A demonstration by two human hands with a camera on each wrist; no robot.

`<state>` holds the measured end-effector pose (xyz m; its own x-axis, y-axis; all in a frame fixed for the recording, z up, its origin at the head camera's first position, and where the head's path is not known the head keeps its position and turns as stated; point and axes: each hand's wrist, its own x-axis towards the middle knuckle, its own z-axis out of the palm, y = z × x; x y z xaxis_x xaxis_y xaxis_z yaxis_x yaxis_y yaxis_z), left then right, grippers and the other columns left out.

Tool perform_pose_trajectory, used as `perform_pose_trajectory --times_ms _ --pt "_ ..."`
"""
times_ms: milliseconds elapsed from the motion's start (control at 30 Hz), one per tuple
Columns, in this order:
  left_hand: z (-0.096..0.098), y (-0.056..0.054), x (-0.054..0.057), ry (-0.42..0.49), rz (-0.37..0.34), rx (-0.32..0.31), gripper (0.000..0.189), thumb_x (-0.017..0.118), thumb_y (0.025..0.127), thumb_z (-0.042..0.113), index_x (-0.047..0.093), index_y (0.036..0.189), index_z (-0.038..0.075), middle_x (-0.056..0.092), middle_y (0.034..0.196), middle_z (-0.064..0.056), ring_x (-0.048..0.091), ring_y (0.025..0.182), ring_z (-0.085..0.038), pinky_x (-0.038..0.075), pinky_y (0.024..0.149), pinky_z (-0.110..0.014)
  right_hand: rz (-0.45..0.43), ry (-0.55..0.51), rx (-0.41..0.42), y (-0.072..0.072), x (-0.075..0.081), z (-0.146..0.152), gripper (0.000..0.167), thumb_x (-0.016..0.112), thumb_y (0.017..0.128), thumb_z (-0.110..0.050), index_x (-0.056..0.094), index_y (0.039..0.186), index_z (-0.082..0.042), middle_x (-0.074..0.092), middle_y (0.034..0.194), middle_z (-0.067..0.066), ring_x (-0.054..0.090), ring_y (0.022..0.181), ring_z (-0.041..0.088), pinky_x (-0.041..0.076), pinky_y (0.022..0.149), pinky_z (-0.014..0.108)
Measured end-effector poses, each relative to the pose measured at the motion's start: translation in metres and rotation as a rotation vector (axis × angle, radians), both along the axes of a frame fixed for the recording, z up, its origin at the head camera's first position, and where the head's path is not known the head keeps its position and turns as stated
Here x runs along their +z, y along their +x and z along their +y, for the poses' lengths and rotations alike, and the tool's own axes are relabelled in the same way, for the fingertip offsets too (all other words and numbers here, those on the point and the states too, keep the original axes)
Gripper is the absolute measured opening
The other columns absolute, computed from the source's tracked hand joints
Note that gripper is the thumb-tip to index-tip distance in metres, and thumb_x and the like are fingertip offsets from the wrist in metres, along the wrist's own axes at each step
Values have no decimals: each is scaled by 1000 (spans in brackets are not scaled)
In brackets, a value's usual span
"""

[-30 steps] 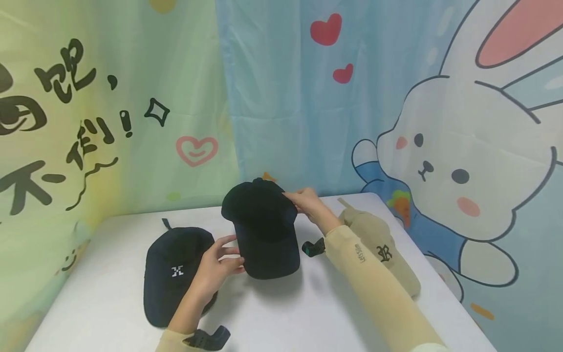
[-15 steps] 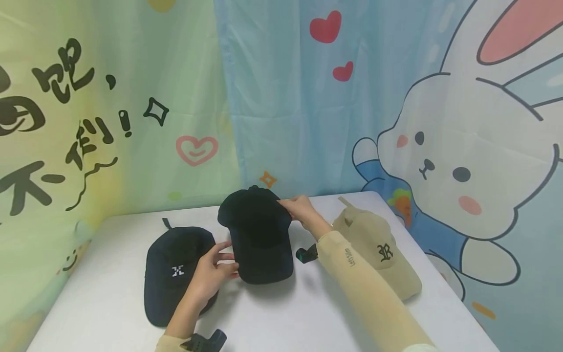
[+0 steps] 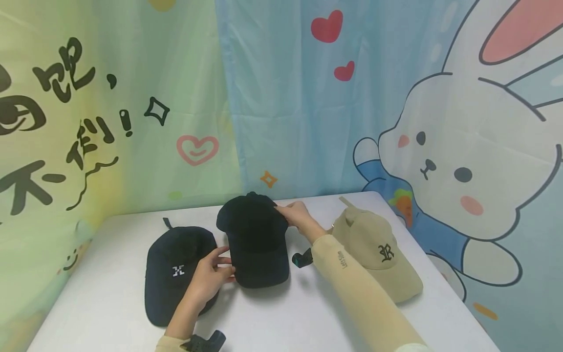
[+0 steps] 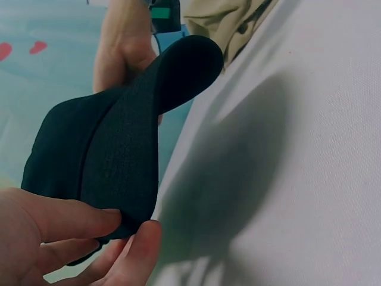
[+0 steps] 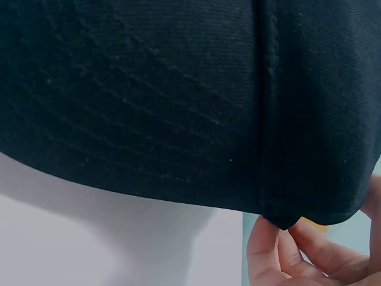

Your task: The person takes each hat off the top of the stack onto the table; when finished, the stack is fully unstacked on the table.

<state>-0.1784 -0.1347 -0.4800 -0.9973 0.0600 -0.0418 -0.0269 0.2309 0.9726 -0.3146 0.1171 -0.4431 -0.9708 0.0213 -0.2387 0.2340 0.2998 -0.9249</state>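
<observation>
Because the middle cap (image 3: 258, 249) hangs just above the surface (image 3: 281, 325), between the left cap (image 3: 169, 288) and the beige cap (image 3: 374, 234), I judge this step as setting it down; next calls for lowering it level, then an even release. My left hand (image 3: 208, 275) pinches the brim's side, fingers spread; my right hand (image 3: 300, 216) pinches the crown's side, wrist angled inward.

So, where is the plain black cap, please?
In the head view, the plain black cap is central, held between the left hand and right hand.
</observation>
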Motion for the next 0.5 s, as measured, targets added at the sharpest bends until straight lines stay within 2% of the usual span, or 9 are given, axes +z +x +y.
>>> perform_pose_trajectory --times_ms 233,500 --pt "0 2 -1 -12 1 -1 56 62 85 -11 49 139 -2 64 104 -19 68 83 -26 62 72 -40 -23 14 6 -1 -6 -2 43 74 86 -33 68 101 7 63 89 10 64 69 18 54 91 43" --pt "-1 1 -4 -14 -25 4 58 62 84 -11 48 139 -4 63 104 -20 67 83 -26 61 72 -42 -20 49 3 -1 -12 -5 54 72 87 -34 62 115 11 63 100 14 66 79 23 53 92 44"
